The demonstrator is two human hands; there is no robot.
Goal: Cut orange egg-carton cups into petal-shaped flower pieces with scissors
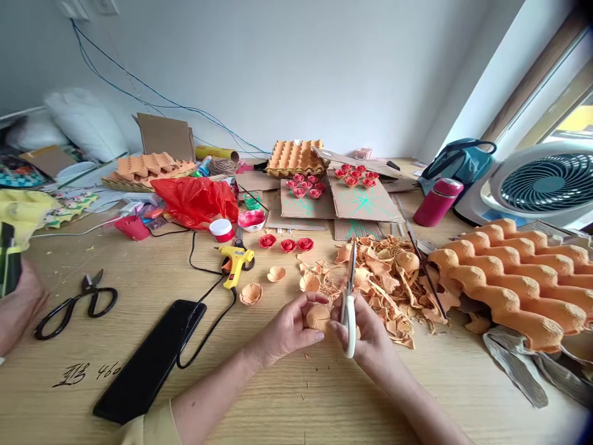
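My left hand (290, 324) is closed on a rounded orange egg-carton cup (318, 317), bottom side facing up. Scissors (349, 318) with white handles are in my right hand (365, 334), blades pointing up and away from me. The two hands are close together, the scissors just right of the cup; whether the blades touch it I cannot tell. Beyond my hands lie two cut petal-edged cups, one (251, 294) nearer and one (277, 274) farther. A heap of orange carton scraps (384, 284) spreads beyond my right hand.
A yellow glue gun (236, 264) with its cord, a black phone (151, 358) and black-handled scissors (81, 303) lie left. Red paper roses (288, 245) sit ahead. An egg tray (509, 272), pink bottle (438, 203) and fan (542, 179) stand right. Another person's hand (28, 303) is far left.
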